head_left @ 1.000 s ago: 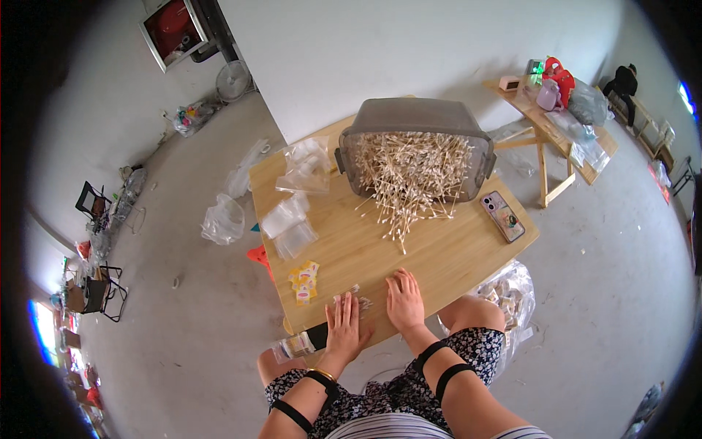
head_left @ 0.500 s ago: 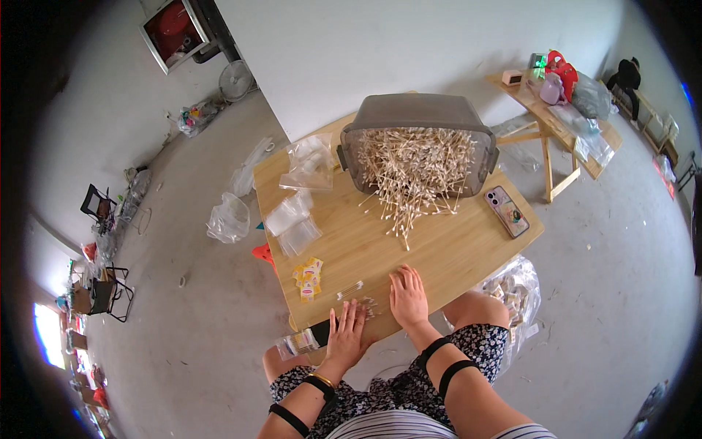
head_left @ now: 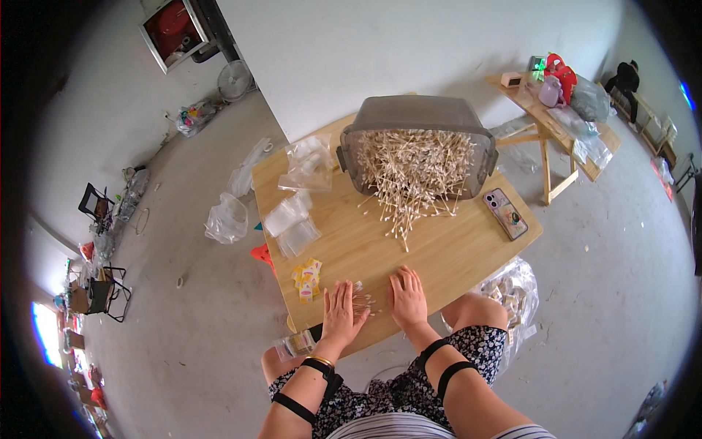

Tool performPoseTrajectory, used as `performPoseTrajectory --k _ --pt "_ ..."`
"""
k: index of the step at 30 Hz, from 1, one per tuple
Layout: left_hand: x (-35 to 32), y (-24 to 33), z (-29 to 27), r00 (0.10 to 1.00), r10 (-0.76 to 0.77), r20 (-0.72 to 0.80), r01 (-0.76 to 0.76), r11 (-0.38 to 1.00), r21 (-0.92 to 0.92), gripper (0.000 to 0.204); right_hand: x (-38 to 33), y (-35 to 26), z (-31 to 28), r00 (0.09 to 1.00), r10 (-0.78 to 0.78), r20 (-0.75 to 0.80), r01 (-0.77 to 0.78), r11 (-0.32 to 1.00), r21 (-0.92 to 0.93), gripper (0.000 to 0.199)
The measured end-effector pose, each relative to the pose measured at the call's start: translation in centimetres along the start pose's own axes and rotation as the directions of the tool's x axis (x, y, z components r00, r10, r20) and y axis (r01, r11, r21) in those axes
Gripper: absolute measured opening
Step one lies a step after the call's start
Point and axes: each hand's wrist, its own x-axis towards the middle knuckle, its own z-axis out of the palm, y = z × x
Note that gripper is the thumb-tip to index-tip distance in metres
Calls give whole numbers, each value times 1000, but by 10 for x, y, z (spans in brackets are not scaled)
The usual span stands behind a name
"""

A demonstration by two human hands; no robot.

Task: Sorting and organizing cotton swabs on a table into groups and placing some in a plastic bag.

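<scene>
My left hand point(head_left: 341, 314) lies flat at the table's near edge, fingers stretched out, beside a small bunch of cotton swabs point(head_left: 361, 301). Some swabs touch its side or lie partly under it. To their right my right hand point(head_left: 409, 298) rests palm down on the wooden table point(head_left: 351, 249), fingers extended, holding nothing. Beyond both hands a grey translucent bin point(head_left: 417, 111) lies on its side. A large heap of cotton swabs point(head_left: 415, 164) spills from it. By my left wrist, a clear packet point(head_left: 296, 344) sits at the edge, next to a black strip partly hidden by the hand.
Small yellow-and-white cards point(head_left: 307, 279) lie left of my left hand. Clear plastic bags point(head_left: 294, 223) cover the table's left side; a phone point(head_left: 506, 214) lies at the right. A clear sack of pieces point(head_left: 518, 293) stands beside my right knee. A second table point(head_left: 545, 117) holds various items.
My left hand has moved slightly forward and left, now covering the place where a few separate swabs lay. The swabs beside it sit closer together. My right hand has barely moved.
</scene>
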Motion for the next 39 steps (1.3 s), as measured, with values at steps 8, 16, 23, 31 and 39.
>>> performPoseTrajectory --k 8,16,23,31,39 --pt "-9 6 -7 991 37 125 -28 997 -72 89 -2 3 1 1000 -1 -7 1 1000 21 33" --pt "-1 10 15 991 -27 130 0 980 200 97 1 -1 0 1000 12 -12 -12 1000 25 34" --pt "20 13 12 987 -108 118 80 972 220 94 -1 1 1 1000 7 -4 -7 1000 20 33" --pt "2 6 13 999 -20 38 17 997 78 90 2 -2 1 1000 -6 -19 6 1000 14 32" --pt "-16 16 6 992 -50 120 37 994 103 95 2 0 0 999 -18 -26 19 1000 20 35"
